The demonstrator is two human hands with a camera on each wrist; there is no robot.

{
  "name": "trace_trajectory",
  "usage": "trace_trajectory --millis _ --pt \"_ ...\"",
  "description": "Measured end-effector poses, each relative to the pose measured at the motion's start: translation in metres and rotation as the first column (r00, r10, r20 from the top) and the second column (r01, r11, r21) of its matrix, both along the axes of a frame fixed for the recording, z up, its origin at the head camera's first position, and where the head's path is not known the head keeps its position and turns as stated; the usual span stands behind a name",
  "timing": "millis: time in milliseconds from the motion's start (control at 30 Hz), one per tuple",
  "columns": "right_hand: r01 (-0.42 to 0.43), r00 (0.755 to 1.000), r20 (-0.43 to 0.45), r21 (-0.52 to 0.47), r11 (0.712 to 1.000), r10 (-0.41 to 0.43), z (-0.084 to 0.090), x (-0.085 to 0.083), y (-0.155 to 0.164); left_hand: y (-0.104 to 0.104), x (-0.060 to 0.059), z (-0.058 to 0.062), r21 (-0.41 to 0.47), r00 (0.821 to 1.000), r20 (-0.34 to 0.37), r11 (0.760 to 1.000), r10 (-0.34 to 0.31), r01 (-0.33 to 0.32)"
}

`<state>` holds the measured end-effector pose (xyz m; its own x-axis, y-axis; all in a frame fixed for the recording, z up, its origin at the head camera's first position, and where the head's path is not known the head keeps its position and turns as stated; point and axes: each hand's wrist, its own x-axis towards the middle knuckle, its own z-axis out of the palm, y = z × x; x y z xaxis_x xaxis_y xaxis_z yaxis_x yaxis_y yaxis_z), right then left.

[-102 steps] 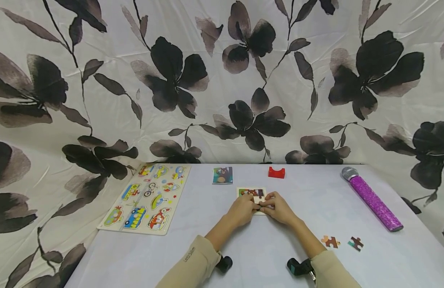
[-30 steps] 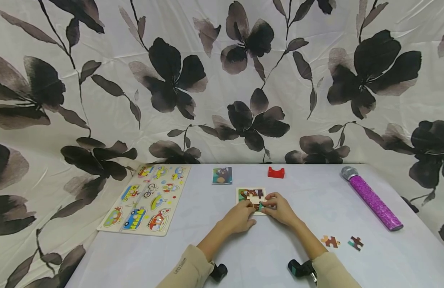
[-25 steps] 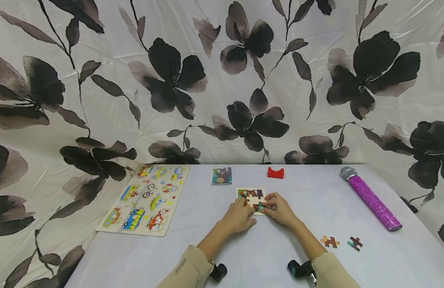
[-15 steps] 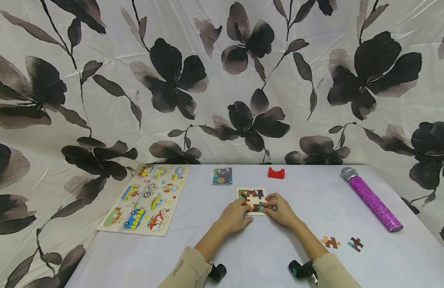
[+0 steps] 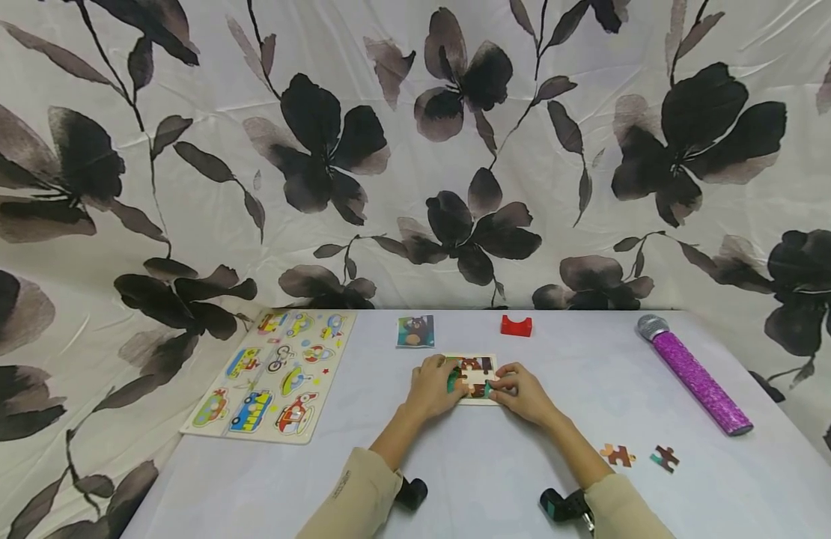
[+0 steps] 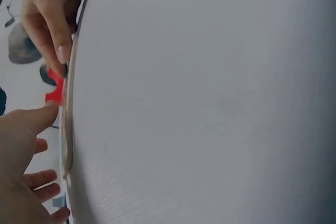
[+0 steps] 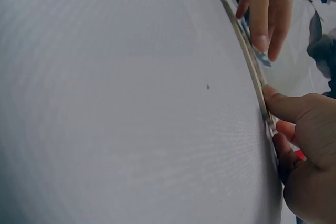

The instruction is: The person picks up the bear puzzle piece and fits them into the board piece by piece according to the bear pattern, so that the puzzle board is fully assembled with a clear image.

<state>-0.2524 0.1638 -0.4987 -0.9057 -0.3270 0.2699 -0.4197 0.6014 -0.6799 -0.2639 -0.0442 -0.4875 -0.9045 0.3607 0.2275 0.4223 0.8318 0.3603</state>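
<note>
A small jigsaw puzzle board (image 5: 479, 402) with a pale rim and a bear picture lies on the table in the head view; a bare pale patch shows in its middle. My left hand (image 5: 432, 388) rests over its left side, fingers spread and covering part of the picture. In the left wrist view that left hand (image 6: 23, 156) has thumb and fingers well apart. At the lower right of the board my right hand (image 5: 521, 391) pinches a dark-and-teal puzzle piece (image 5: 487, 388) with thumb and finger. Its thumb touches the board's edge in the right wrist view, where the piece is hidden.
Two loose puzzle pieces (image 5: 618, 454) lie near the right forearm. A purple glitter microphone (image 5: 701, 382) is at the right, a vehicle peg board (image 5: 270, 374) at the left. Behind the puzzle are a bear picture card (image 5: 415, 331) and a red stand (image 5: 516, 326).
Both hands were together on a piece at the board's lower middle. My left hand has since drawn away to the left side and spread its fingers; the right has stayed at the lower right.
</note>
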Motion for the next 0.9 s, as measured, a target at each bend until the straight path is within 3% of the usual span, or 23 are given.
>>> trace_trajectory --millis 200,467,700,900 --pt "-0.001 1.000 0.002 -0.011 1.000 0.001 -0.002 0.001 0.000 0.000 -0.007 -0.001 -0.007 0.997 0.062 0.999 0.036 -0.035" --pt "-0.019 1.000 -0.015 0.009 1.000 0.019 0.002 0.005 0.004 -0.008 -0.009 0.000 0.023 0.994 0.097 0.999 -0.040 0.038" --pt "-0.024 0.999 0.044 -0.075 0.997 0.027 0.013 0.015 0.023 -0.013 -0.012 0.000 0.019 0.987 0.147 0.998 -0.064 0.062" --pt "0.080 0.995 0.059 -0.037 0.996 -0.078 0.020 0.036 0.066 -0.012 -0.013 -0.001 0.010 0.988 0.142 0.998 -0.056 0.055"
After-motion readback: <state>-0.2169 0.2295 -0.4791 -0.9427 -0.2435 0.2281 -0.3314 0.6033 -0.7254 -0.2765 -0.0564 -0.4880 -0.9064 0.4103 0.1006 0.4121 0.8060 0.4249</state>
